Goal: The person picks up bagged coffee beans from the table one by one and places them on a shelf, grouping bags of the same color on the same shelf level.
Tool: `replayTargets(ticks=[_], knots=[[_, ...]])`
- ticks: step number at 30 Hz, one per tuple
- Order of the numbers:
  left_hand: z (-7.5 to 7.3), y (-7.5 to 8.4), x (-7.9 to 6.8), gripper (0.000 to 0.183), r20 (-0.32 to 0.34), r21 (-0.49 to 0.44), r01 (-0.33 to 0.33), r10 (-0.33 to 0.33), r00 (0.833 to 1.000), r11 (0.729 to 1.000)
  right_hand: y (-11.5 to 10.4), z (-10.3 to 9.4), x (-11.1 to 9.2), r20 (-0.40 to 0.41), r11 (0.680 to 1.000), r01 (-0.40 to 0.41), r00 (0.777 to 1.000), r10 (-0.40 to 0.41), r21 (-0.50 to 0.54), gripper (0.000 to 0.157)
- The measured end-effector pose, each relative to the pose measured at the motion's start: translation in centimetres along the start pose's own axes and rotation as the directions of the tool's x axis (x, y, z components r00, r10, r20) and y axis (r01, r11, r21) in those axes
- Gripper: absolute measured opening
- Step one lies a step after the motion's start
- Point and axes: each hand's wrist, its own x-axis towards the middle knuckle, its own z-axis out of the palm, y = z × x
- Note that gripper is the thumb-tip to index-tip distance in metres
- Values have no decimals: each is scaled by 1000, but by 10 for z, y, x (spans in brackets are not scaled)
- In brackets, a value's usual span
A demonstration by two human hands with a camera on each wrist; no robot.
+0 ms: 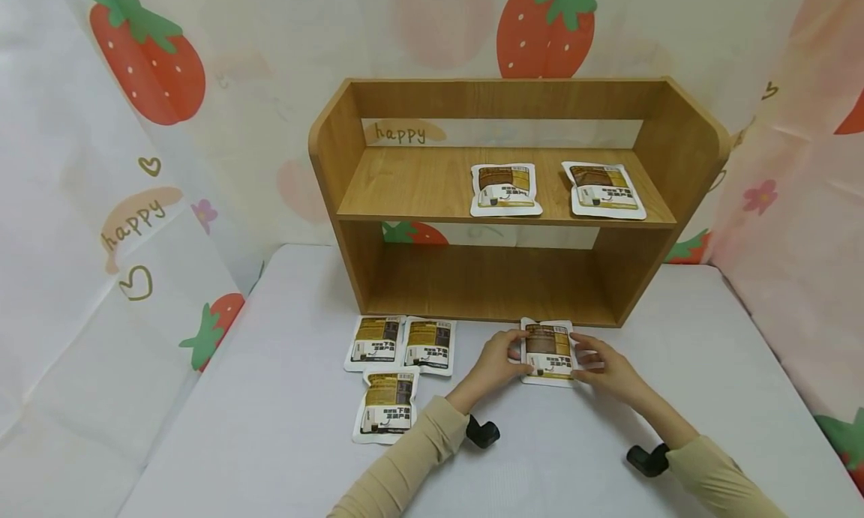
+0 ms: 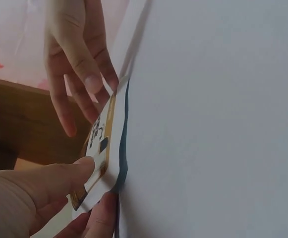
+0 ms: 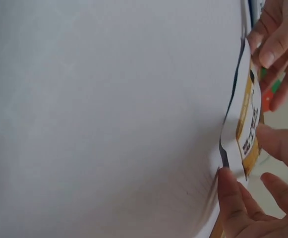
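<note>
A white foil food pouch (image 1: 548,351) with a brown and gold label lies in front of the shelf, between both hands. My left hand (image 1: 496,363) pinches its left edge; the left wrist view shows the thumb (image 2: 86,167) on the printed face and fingers (image 2: 102,210) at the underside. At the opposite edge, my right hand (image 1: 604,364) has loosely bent fingers, with a fingertip (image 3: 225,174) touching the rim. Its thumb appears apart from the pouch in the left wrist view. Three similar pouches (image 1: 376,340), (image 1: 430,345), (image 1: 388,404) lie on the table to the left.
A two-tier wooden shelf (image 1: 486,270) stands at the back of the white table (image 1: 540,458). Two more pouches, one near the middle (image 1: 505,190) and one at the right (image 1: 604,191), rest on its upper board. Strawberry-printed cloth (image 1: 263,68) hangs around the table.
</note>
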Motion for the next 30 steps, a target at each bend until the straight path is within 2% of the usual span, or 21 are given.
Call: replayTargets(ticks=[3,7,16,20,26,30], knots=[[2,-1,-1,58,-8,-2,-10,10,1000,1000,-1,2,1,1,1000,-4,1000,4,8,63],[3,-1,-3,56,-15,-16,-8,8,1000,1000,-3,4,2,12,996,-32,999,31,84,65],[2,-3,-7,48,-13,-54,48,-49,999,997,-10,8,4,28,976,-142,990,139,163,68],[-2,1,-10,47,-28,-65,48,-50,998,997,-12,9,3,8,977,-119,993,119,176,67],[-11,7,-16,49,-51,-85,64,-69,996,994,-19,13,3,-53,990,-54,997,61,130,64],[-19,9,-18,51,-57,-91,42,-47,997,995,-23,16,5,-68,993,-29,997,36,110,65]])
